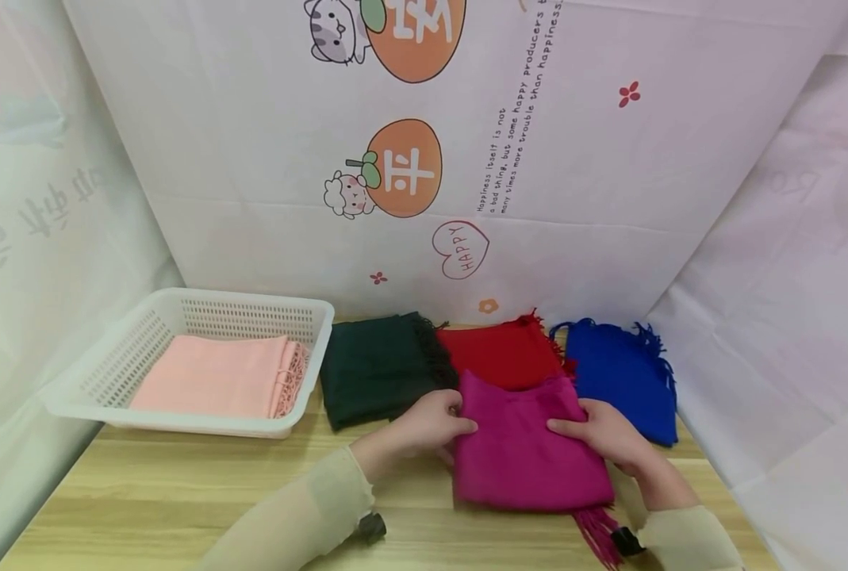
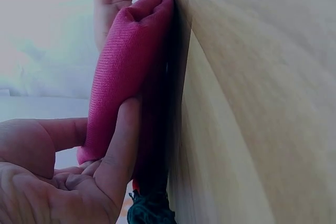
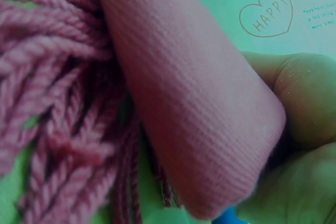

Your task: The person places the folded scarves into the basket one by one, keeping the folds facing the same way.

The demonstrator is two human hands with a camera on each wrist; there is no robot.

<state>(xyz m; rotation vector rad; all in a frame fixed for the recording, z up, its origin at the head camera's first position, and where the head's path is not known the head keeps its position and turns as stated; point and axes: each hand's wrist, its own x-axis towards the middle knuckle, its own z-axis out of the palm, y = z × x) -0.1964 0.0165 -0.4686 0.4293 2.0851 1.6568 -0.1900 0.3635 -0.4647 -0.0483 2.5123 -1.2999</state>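
A folded magenta scarf (image 1: 531, 452) with a twisted fringe (image 1: 596, 538) is held between both hands in the head view. My left hand (image 1: 431, 424) grips its left side, thumb on top; in the left wrist view, fingers (image 2: 123, 145) reach under the folded cloth (image 2: 118, 72), just above the table. On the opposite side, my right hand (image 1: 609, 434) pinches the edge, thumb on the upper face. Its fingertips are hidden behind the scarf. Fringe strands (image 3: 63, 129) hang close to the camera in the right wrist view. Partly behind the magenta scarf lies a folded red scarf (image 1: 502, 353).
A white plastic basket (image 1: 252, 300) at the left contains a folded pink scarf (image 1: 209, 377). A dark green scarf (image 1: 374, 365) lies beside it, and a blue scarf (image 1: 616, 373) lies at the right. White printed cloth (image 1: 573, 159) hangs behind the wooden table (image 1: 145, 492).
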